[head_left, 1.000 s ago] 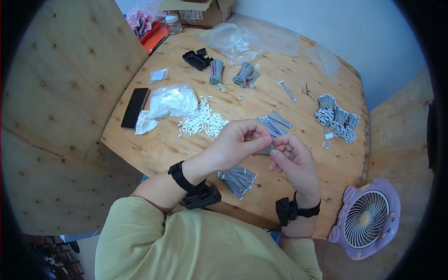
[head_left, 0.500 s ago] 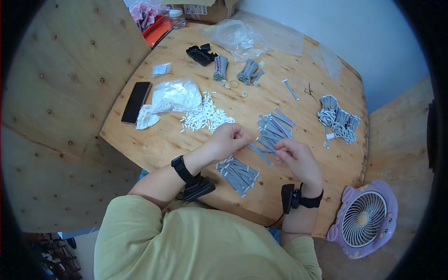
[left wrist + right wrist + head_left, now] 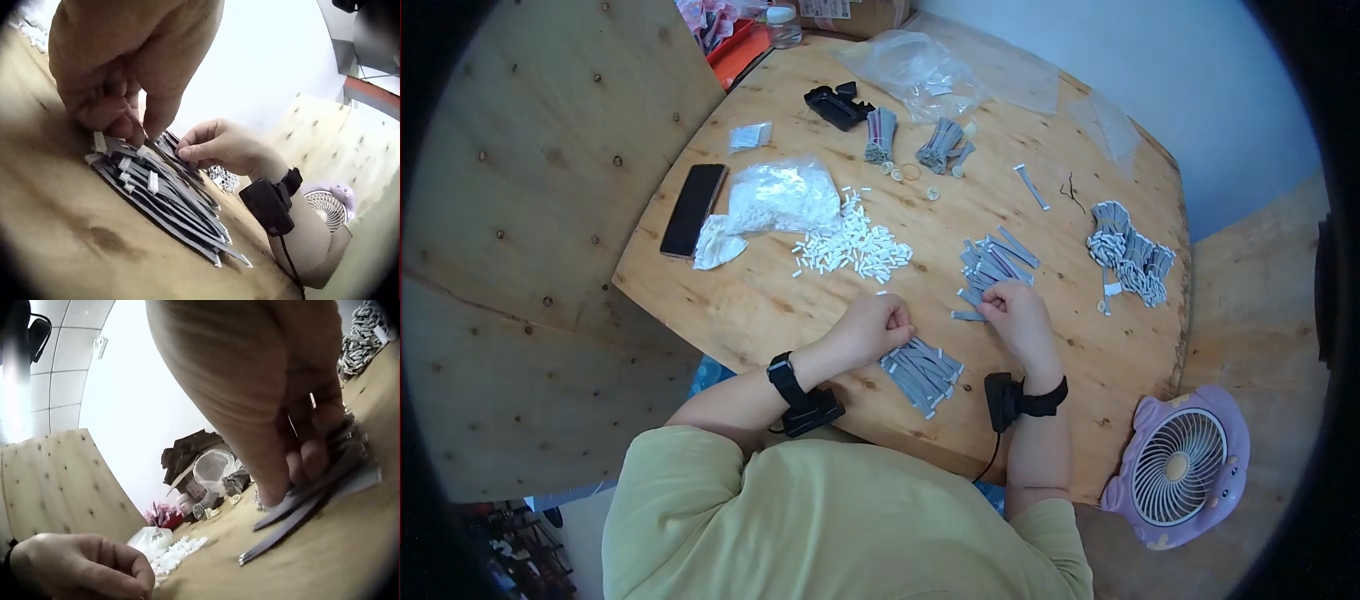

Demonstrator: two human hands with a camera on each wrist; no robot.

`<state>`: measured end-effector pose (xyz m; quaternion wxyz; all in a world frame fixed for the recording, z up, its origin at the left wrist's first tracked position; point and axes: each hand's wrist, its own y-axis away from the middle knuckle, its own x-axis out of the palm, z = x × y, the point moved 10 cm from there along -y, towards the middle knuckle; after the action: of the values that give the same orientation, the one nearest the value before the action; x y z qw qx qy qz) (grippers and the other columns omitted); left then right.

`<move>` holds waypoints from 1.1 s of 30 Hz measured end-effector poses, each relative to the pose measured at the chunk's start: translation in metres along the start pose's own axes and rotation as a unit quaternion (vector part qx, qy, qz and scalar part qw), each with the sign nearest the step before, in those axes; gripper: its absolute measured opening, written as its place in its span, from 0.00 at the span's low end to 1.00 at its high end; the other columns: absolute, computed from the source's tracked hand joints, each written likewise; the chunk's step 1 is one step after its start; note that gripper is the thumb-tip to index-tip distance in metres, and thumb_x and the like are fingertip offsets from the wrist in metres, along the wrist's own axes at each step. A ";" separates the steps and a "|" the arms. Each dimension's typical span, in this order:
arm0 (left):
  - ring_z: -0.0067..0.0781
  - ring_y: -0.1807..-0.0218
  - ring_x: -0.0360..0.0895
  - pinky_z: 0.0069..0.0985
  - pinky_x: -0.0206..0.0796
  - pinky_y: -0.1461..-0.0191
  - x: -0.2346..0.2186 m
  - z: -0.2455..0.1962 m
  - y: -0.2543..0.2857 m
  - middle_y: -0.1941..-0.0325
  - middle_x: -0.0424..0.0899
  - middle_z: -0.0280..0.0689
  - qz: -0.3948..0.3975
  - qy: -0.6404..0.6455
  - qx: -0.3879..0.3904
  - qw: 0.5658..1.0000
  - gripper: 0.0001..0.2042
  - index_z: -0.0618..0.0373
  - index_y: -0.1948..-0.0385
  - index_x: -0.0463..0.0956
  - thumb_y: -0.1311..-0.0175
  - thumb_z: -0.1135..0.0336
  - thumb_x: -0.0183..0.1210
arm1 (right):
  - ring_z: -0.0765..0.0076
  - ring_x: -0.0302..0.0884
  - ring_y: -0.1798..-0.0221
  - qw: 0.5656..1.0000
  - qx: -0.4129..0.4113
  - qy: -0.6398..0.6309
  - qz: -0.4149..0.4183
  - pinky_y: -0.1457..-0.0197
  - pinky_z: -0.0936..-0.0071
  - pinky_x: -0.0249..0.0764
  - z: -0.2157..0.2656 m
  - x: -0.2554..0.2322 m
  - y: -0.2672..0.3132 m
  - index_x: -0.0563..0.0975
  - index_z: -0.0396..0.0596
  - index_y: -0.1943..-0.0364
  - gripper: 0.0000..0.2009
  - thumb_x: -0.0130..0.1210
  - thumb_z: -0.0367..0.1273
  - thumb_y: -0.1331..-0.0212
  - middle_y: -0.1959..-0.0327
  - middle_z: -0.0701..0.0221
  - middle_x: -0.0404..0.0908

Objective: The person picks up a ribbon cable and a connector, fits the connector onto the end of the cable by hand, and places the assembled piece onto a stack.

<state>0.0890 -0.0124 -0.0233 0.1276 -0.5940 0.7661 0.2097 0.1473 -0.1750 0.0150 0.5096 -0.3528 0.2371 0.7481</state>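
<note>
My left hand (image 3: 870, 330) is low at the upper left edge of the near pile of grey ribbon cables (image 3: 923, 378), which have white end connectors. Thumb and finger pinch a thin cable there, mostly hidden by the hand in the left wrist view. Over the far pile of grey ribbon cables (image 3: 990, 265), my right hand (image 3: 1018, 310) has its thumb and curled fingers down at the near side, pinching at a cable. In the right wrist view, two dark ribbon cables (image 3: 287, 534) stick out below those fingertips.
Loose white connectors (image 3: 860, 250) lie beside a clear bag (image 3: 785, 197) and a phone (image 3: 693, 210). Cable bundles (image 3: 1130, 255) sit at right, more bundles (image 3: 880, 137) at the back. One single cable (image 3: 1031, 188) lies apart. A purple fan (image 3: 1180, 468) stands by the right edge.
Both hands were together over a cable, then parted. The left hand moved down to the near pile with the cable; the right hand went back to the far pile.
</note>
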 end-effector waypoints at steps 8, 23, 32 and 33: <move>0.23 0.81 0.68 0.21 0.59 0.78 -0.058 0.004 -0.001 0.84 0.72 0.35 -0.156 -0.073 0.040 0.984 0.06 0.61 0.80 0.71 0.54 0.71 0.59 | 0.56 0.69 0.64 0.995 0.000 0.100 -0.025 0.62 0.64 0.67 0.008 0.005 0.000 0.71 0.43 0.79 0.03 0.53 0.25 0.60 0.74 0.63 0.72; 0.41 0.68 0.69 0.31 0.61 0.65 -0.051 -0.027 -0.046 0.78 0.72 0.40 -0.198 -0.201 0.179 0.943 0.03 0.58 0.81 0.74 0.59 0.72 0.59 | 0.55 0.69 0.65 0.993 -0.012 0.113 -0.021 0.63 0.63 0.67 0.004 0.008 -0.001 0.70 0.43 0.79 0.03 0.52 0.25 0.59 0.75 0.62 0.71; 0.41 0.65 0.69 0.33 0.64 0.64 -0.042 -0.040 -0.046 0.74 0.72 0.42 -0.170 -0.259 0.226 0.923 0.06 0.61 0.77 0.72 0.57 0.71 0.57 | 0.62 0.71 0.71 0.999 -0.007 0.001 -0.046 0.67 0.69 0.68 0.000 -0.006 0.011 0.68 0.41 0.80 0.03 0.51 0.24 0.58 0.77 0.64 0.70; 0.41 0.66 0.69 0.32 0.64 0.65 -0.044 -0.045 -0.044 0.74 0.73 0.42 -0.169 -0.244 0.245 0.923 0.06 0.61 0.76 0.72 0.56 0.71 0.57 | 0.65 0.72 0.72 0.997 0.018 -0.049 -0.051 0.68 0.71 0.69 -0.002 -0.011 0.017 0.67 0.41 0.80 0.04 0.50 0.23 0.57 0.77 0.66 0.70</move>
<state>0.1450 -0.0051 0.0287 0.4856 -0.5952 0.6272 0.1288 0.1345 -0.1895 0.0218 0.5645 -0.3184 0.2065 0.7330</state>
